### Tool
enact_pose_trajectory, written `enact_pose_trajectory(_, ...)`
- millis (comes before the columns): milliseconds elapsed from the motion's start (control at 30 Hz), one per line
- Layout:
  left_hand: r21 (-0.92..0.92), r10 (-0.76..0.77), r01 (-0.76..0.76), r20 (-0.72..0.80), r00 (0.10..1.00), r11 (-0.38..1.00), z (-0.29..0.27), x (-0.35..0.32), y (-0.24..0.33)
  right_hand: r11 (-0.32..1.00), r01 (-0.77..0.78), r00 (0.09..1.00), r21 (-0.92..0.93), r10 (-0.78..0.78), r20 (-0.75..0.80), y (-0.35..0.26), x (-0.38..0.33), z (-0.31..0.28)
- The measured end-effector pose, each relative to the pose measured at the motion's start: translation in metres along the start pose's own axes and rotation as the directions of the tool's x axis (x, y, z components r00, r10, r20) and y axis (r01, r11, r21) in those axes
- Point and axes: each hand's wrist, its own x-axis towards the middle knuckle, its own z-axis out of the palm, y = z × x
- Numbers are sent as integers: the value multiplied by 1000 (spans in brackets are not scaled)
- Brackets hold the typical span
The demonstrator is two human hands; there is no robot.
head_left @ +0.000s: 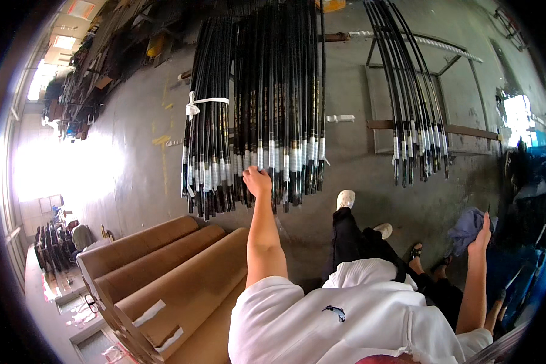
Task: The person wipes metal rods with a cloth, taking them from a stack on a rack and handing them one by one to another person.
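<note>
While a grey-blue cloth is held bunched in the right grip, the slim black rods lined up right ahead of the left grip are touched near their white-wrapped ends; whether any's actually pinched can't be told, tbh.

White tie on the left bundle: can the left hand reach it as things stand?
Probably yes: the left hand is at the black rods close by, and nothing visible covers the white tie.
</note>
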Motion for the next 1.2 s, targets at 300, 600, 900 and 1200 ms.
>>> enact_pose_trajectory(300,66,68,-66,-29,997,996,13,15,6,990,-74,976,120,47,212,30,-11,8)
enact_pose_trajectory(600,-70,365,-385,-200,909,920,34,-61,20,888,-229,926,399,72,371,37,-24,-14)
enact_pose_trajectory(900,-34,788,-787,30,615,616,67,-193,107,698,-329,935,636,147,323,69,-45,-96)
enact_pose_trajectory(1200,-299,983,-937,18,183,179,80,-286,216,487,-293,952,823,70,298,133,-38,-159)
